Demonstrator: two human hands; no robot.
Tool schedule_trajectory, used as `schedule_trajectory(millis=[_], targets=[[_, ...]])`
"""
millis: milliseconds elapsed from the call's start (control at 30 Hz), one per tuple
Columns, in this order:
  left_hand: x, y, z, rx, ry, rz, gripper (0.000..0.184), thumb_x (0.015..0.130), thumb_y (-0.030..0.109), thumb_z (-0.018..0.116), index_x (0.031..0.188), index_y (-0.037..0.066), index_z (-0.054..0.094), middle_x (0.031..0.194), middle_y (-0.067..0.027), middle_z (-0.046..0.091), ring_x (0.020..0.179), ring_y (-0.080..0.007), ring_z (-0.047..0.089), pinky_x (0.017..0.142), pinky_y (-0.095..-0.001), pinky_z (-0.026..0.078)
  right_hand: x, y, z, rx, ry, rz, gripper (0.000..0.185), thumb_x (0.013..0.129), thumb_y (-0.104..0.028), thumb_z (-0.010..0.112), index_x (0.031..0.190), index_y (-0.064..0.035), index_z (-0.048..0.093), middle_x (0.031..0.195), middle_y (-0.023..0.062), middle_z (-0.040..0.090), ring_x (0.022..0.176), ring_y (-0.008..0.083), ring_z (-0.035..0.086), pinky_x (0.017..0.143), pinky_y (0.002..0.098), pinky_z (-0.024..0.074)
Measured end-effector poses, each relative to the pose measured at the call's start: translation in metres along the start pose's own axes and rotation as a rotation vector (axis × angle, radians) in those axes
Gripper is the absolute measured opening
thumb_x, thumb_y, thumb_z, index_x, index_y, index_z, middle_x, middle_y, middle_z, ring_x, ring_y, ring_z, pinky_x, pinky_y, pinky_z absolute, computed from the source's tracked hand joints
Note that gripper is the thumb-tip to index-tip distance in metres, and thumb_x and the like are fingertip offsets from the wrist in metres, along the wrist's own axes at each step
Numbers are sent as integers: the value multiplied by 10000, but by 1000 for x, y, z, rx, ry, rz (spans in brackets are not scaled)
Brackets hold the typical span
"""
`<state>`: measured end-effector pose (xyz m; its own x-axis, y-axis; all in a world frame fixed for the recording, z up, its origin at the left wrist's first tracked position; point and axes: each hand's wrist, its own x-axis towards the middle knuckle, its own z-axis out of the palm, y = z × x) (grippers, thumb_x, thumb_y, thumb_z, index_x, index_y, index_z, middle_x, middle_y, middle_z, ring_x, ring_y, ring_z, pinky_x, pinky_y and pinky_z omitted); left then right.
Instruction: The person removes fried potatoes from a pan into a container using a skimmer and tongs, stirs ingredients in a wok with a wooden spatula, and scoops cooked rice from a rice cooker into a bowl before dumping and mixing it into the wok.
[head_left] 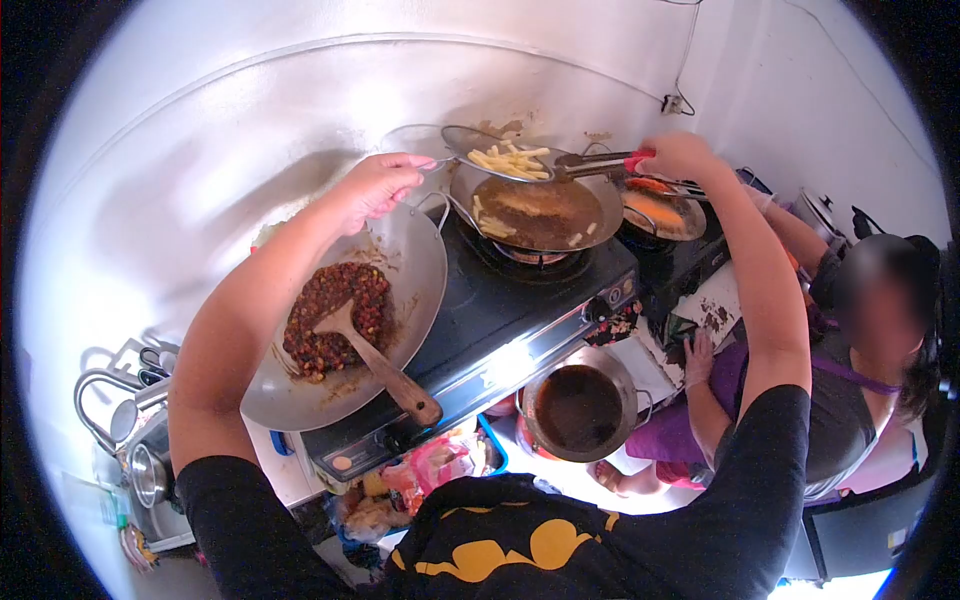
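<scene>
My left hand (pixel 385 188) is closed around the thin handle of a wire strainer (pixel 458 138), which hangs tilted over a frying pan of brown oil (pixel 540 212). Pale fries (pixel 512 160) lie in the strainer, and a few more pieces float in the oil. With my right hand (pixel 678 157) I grip red-handled tongs (pixel 600 162); their tips reach the strainer's right side beside the fries. Whether the tips pinch any fry I cannot tell. Below my left forearm, a large wok (pixel 425 290) holds a dark red chunky mixture (pixel 340 305) with a wooden spatula (pixel 375 365) resting in it.
Lit flame shows under the frying pan on the black stove (pixel 480 300). At right a smaller pan (pixel 665 220) holds orange food, near a co-worker in a purple apron (pixel 720 400). A pot of dark liquid (pixel 580 410) stands below the stove's front edge.
</scene>
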<state>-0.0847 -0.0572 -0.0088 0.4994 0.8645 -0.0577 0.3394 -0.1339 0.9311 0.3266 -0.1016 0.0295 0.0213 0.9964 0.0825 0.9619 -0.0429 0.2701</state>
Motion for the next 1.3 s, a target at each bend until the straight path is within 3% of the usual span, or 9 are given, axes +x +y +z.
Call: schedule_trajectory(millis=[433, 533, 633, 833, 933, 1033, 1133, 1300], targets=[[-17, 7, -9, -12, 49, -9, 454, 824, 155, 552, 1273, 87, 524, 635, 59, 401, 464, -25, 264, 399, -185, 184, 19, -38, 13, -136, 0, -100, 409, 779, -393, 636, 1093, -132, 635, 920, 132, 662, 882, 323, 623, 768, 424, 480], [-20, 5, -12, -20, 57, -8, 454, 820, 154, 551, 1268, 85, 527, 635, 60, 400, 467, -25, 267, 400, -185, 185, 24, -32, 10, -20, -26, -70, 412, 791, -404, 627, 1074, -105, 641, 913, 132, 662, 874, 319, 624, 761, 422, 479], [-23, 7, -13, 7, 79, -23, 451, 816, 148, 551, 1262, 78, 530, 635, 61, 400, 466, -24, 269, 399, -184, 186, 30, -19, 12, 132, 54, -133, 397, 736, -433, 673, 890, -67, 693, 840, 165, 667, 806, 318, 643, 693, 432, 495], [-25, 9, -14, -8, 80, -14, 449, 815, 147, 549, 1258, 75, 532, 635, 63, 401, 464, -24, 268, 399, -184, 186, 45, -17, 25, 349, -130, -107, 433, 761, -464, 648, 849, -42, 697, 772, 158, 663, 727, 305, 635, 691, 429, 482], [-25, 10, -12, 12, 85, -11, 457, 813, 151, 550, 1263, 76, 529, 635, 64, 402, 463, -25, 268, 403, -184, 187, 45, -29, 33, 271, -133, -137, 436, 776, -469, 627, 912, -60, 698, 843, 151, 674, 784, 299, 639, 720, 423, 484], [-24, 9, -12, 9, 70, -8, 463, 813, 155, 550, 1269, 75, 525, 633, 65, 403, 462, -25, 270, 409, -184, 192, 35, -41, 27, 172, -80, -137, 402, 774, -365, 634, 1068, -93, 662, 969, 111, 671, 875, 266, 630, 781, 376, 478], [-20, 6, -13, 4, 52, -16, 470, 814, 158, 550, 1275, 74, 519, 632, 65, 403, 463, -26, 272, 414, -183, 195, 32, -42, 23, 170, -66, -174, 402, 768, -361, 628, 1080, -110, 656, 1004, 111, 662, 921, 287, 617, 805, 388, 471], [-18, 5, -11, 16, 55, -24, 479, 813, 154, 548, 1284, 72, 511, 631, 63, 398, 465, -28, 271, 412, -184, 196, 24, -20, 1, 304, -38, -127, 389, 778, -329, 638, 1075, -78, 649, 930, 120, 659, 824, 232, 622, 748, 353, 483]])
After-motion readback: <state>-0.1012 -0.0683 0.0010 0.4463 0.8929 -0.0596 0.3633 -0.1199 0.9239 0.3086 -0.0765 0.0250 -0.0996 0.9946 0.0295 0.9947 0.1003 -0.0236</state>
